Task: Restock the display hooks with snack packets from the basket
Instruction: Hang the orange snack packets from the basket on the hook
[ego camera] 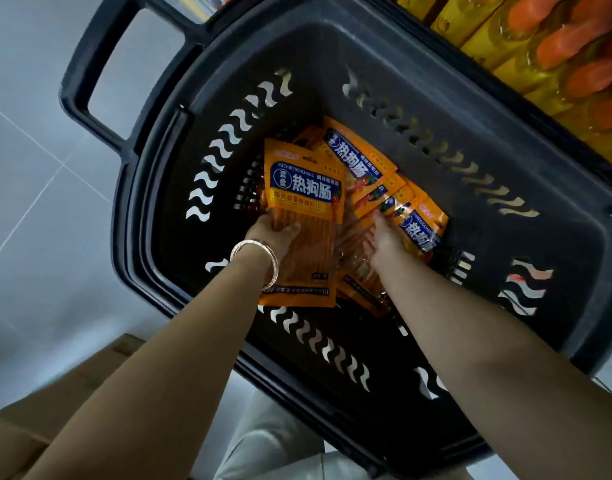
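- One black basket (332, 64) fills most of the view, tilted, with its handle (90, 67) at the upper left over a grey tiled floor (38, 174). Its lower corner is cut off by the bottom edge.
- Many yellow bottles (498, 46) with orange caps crowd the upper right corner. They are blurred, and their labels cannot be read.
- A brown box (72, 386) sits at the lower left, partly behind the left forearm and cut off by the frame.
- Several orange packets lie in a loose pile (360, 157) on the basket bottom, overlapping. Those underneath are mostly covered, so their count is unclear.
- One packet (303, 188) stands out in front of the pile, at its left side, face toward the camera.
- The left hand (270, 233) grips this packet at its left edge near the middle. The thumb is pressed onto the clear front and the fingers are curled behind it, out of sight.
- The right hand (384, 237) is just right of the held packet and reaches onto the pile. Its fingers are stretched out and close together and its thumb is spread to the side. The fingertips meet a packet's edge and are hard to make out.
- A silver bangle (259, 261) circles the left wrist.
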Tool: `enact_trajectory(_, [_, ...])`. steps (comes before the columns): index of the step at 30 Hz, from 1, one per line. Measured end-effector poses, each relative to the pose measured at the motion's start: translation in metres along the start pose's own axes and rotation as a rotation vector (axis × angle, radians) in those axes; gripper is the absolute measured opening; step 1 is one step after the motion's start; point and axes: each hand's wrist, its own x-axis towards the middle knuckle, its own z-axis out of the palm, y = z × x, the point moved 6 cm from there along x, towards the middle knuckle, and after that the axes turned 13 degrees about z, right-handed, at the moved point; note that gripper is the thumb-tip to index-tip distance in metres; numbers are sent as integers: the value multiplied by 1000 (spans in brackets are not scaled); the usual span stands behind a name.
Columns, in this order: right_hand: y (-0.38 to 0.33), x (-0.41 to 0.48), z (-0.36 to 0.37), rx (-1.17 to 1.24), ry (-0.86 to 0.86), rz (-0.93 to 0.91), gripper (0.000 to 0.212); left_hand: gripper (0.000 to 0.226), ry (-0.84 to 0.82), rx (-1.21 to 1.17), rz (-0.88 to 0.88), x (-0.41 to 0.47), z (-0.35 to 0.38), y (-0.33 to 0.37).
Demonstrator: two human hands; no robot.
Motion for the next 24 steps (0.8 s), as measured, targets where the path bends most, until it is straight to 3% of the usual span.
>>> enact_trajectory(4, [-7, 11, 4, 126, -18, 24, 35, 42, 7, -3, 38, 1, 1, 4])
enact_trajectory(13, [-10, 7, -2, 11, -38, -65, 23, 36, 1, 62, 116, -1, 3, 9])
enact_trajectory(18, [10, -45, -55, 61, -107, -195, 40, 14, 36, -44, 177, -31, -8, 31])
enact_trajectory(21, [22, -79, -96, 61, -171, -245, 50, 21, 3, -96, 255, -64, -11, 48])
enact_trajectory(24, [32, -113, -135, 67, -105, -219, 55, 20, -49, -121, 366, -105, -11, 70])
